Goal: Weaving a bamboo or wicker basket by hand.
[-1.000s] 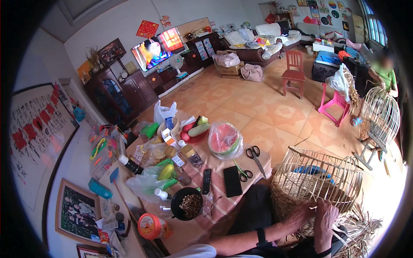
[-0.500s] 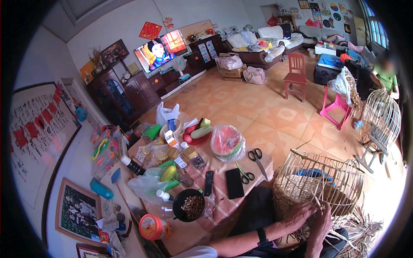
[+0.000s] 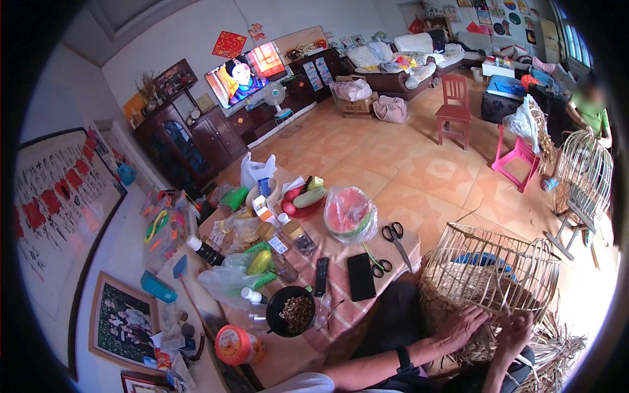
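A half-woven basket [image 3: 458, 285] rests against my lap at the lower right, tilted, with bare upright stakes and a hoop above a band of plaited straw. My left hand [image 3: 460, 329] presses its fingers onto the plaited edge nearest me, gripping the basket there. Close by on the right, my right hand [image 3: 514, 337] pinches a thin straw strip [image 3: 503, 298] that stands up along the stakes. The fingertips of both hands are partly hidden among the straw. Loose straw strips [image 3: 557, 350] spill out below and right of the basket. Something blue [image 3: 481, 261] shows through the stakes.
Left of the basket, a table [image 3: 341, 318] bears scissors [image 3: 396, 245], a phone [image 3: 361, 276], a remote [image 3: 322, 276], a black bowl [image 3: 290, 310] and a bagged watermelon [image 3: 350, 211]. At far right, another person [image 3: 588, 114] handles a second basket frame [image 3: 585, 170] on a stand.
My right hand has moved slightly right and down, away from the left hand, which now lies flatter on the basket's edge. The view has shifted slightly.
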Demonstrator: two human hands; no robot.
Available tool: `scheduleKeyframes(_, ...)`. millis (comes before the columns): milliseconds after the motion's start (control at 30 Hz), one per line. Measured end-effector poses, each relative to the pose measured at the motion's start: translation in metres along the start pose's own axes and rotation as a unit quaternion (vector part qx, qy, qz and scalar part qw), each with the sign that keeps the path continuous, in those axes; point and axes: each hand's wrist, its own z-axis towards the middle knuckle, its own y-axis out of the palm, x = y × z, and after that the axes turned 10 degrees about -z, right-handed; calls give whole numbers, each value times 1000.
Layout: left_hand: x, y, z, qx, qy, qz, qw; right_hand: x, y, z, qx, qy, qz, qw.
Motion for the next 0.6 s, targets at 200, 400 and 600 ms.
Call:
scheduleKeyframes(200,-4,1,2,-22,-38,-15,999,-19,-22,18,-69,204,115,970)
scheduleKeyframes(400,-4,-1,5,-30,-24,-26,999,42,-50,-61,-133,223,254,932)
scheduleKeyframes(600,-9,-5,17,-33,-89,-115,989,-49,-25,-25,-184,176,120,959)
